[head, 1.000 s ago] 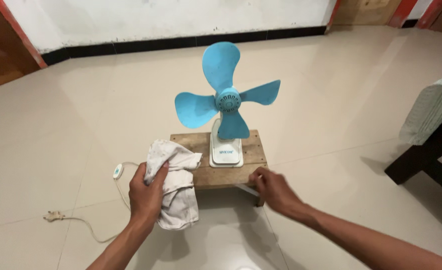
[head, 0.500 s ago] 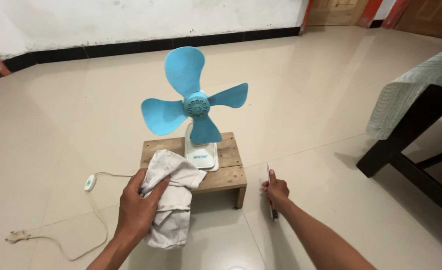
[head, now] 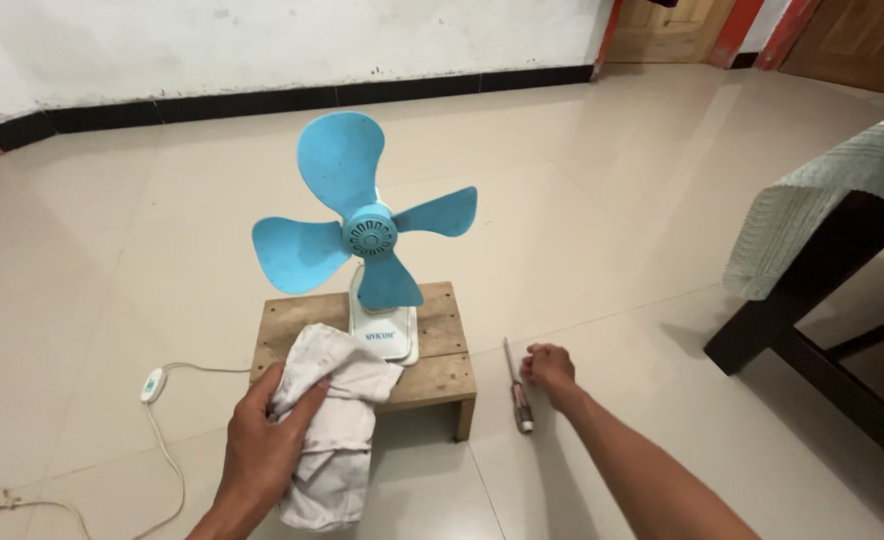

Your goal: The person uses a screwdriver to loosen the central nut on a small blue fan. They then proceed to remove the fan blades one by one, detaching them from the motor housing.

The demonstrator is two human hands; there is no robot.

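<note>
The fan blades (head: pixel 362 215) were smooth blue plastic. The rag (head: pixel 334 430) was soft, stained white cloth on a rough wooden bench (head: pixel 442 345). The floor tiles (head: pixel 602 200) looked glossy.

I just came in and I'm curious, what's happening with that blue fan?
A person's left hand grips a crumpled white cloth at the edge of a low wooden stool. On it stands a small blue three-bladed fan with no guard. The right hand rests on the tiled floor beside a screwdriver lying there. The fan's white cord lies unplugged.

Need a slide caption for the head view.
Left hand grips white cloth beside blue fan; right hand by screwdriver.
</note>
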